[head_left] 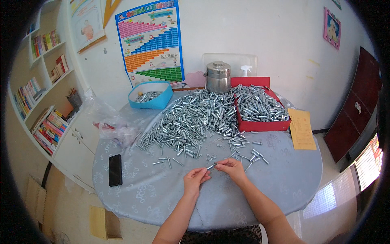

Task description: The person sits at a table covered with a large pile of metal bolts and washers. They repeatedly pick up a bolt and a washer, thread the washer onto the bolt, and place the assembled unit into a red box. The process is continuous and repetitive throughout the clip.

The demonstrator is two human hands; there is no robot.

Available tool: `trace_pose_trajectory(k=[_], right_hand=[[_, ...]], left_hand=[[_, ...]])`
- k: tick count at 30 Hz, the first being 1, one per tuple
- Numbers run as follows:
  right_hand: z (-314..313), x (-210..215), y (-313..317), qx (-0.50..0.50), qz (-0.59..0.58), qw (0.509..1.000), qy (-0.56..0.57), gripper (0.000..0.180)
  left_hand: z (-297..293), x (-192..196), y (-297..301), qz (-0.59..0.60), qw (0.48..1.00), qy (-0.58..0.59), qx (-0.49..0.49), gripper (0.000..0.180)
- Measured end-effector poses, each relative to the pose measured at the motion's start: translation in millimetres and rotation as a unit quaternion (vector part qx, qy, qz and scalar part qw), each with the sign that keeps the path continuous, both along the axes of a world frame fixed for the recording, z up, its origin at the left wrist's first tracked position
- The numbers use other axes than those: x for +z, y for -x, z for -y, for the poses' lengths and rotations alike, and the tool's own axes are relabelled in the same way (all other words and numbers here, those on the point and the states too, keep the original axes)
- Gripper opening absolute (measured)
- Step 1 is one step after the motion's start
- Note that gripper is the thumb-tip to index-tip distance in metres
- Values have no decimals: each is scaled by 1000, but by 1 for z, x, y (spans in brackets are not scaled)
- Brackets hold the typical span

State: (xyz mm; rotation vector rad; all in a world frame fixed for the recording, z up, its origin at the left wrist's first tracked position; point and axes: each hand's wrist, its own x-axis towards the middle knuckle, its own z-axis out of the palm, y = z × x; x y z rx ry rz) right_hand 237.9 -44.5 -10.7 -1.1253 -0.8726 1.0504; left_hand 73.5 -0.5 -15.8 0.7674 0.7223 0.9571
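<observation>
Over the near middle of the table, a silvery metal anchor bolt point(211, 166) is held level between my two hands. My left hand point(195, 179) pinches its left end with the fingers closed. At the other end, the fingertips of my right hand point(230, 169) are closed on the bolt; any small nut or washer there is too small to make out. Just beyond my hands lie loose nuts point(210, 156) and several separate bolts point(255, 155). A big heap of similar bolts and sleeves point(187, 118) spreads across the far half.
A red box point(264, 126) full of metal pieces stands far right, beside a yellow paper point(302, 130). At the back are a steel canister point(218, 77) and a blue fabric bin point(152, 102) with more pieces. A black phone point(115, 171) and plastic bags point(115, 126) lie left.
</observation>
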Motion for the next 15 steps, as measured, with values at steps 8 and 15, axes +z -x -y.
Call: trace_pose_trajectory(k=[8,15], right_hand=[[4,6,0,2,-7,1000,-6,14],[6,10,-1,22,53,998,2,19]], left_hand=[[1,4,1,18,1000,15,-18,16],[2,6,2,26,999,23,-36,15]])
